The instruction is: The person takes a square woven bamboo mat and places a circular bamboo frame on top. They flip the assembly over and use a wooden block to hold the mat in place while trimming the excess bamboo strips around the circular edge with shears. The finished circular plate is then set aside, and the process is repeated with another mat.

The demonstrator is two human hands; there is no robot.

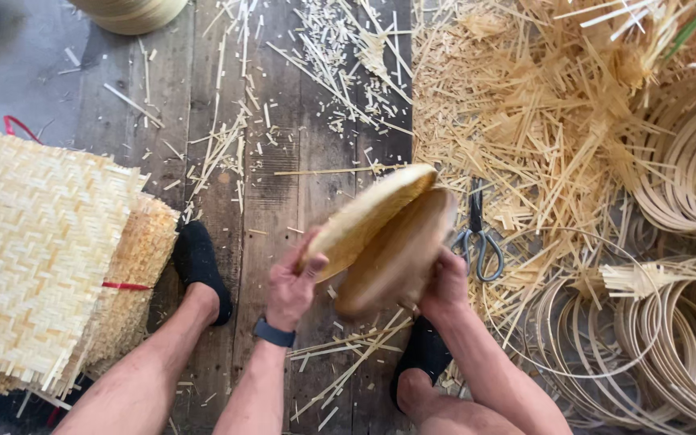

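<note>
Hands work low over dark wooden floorboards; the left hand is curled around the near rim of a shallow round woven bamboo tray, fingers wrapped underneath and thumb pressed on top; the right hand is closed on the edge of a second round bamboo tray, tilted against the first so the two overlap like an opened shell, held in the air between the knees. A dark wristband sits on the left wrist; two feet in black slippers rest on the boards.

As for progress, judged from how things lie: both trays look fully shaped and woven, so the forming seems done; they are not yet set down or nested flat. A tall stack of pale woven bamboo mats tied with red cord lies at the left, apparently uncut; coils of thin bamboo hoops lie at the right, unused; so a good deal of material appears left. Grey-handled scissors lie on the floor just beyond the trays, beside a heap of pale bamboo offcuts, which suggests much trimming is already done.
</note>
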